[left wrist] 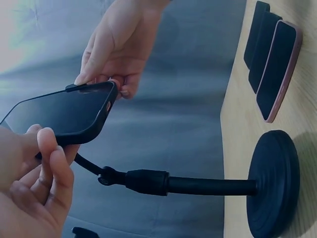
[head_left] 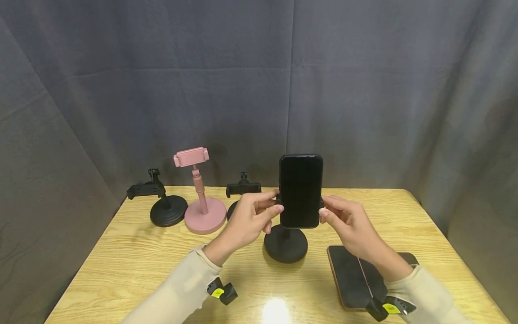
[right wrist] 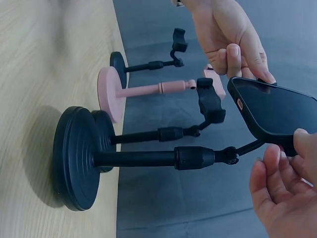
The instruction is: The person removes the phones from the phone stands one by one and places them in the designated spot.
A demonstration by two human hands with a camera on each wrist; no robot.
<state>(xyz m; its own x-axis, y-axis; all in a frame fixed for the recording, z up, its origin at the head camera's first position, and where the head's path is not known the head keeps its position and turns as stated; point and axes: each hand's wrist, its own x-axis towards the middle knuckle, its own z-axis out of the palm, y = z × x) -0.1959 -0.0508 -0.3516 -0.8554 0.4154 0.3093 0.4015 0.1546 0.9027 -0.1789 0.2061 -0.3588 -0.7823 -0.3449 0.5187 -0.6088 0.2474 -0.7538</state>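
A black-cased smartphone (head_left: 301,191) with a dark screen stands upright in the clamp of a black phone stand (head_left: 285,244). The clamp's small side arms show at the phone's long edges in both wrist views. At the phone's left edge, my left hand (head_left: 252,217) pinches one clamp arm, thumb in front and fingers behind. On the opposite edge my right hand (head_left: 351,224) pinches the other arm the same way. The stand's round base (left wrist: 273,183) rests on the table, and its jointed pole (right wrist: 143,158) runs up to the phone's back, where the holder is mostly hidden.
Left on the wooden table (head_left: 133,270) are a pink phone stand (head_left: 205,216) and a black stand (head_left: 168,210). Another black stand (head_left: 243,188) is partly behind my left hand. Several dark-screened phones (head_left: 350,274) lie under my right forearm. Grey curtains surround the table.
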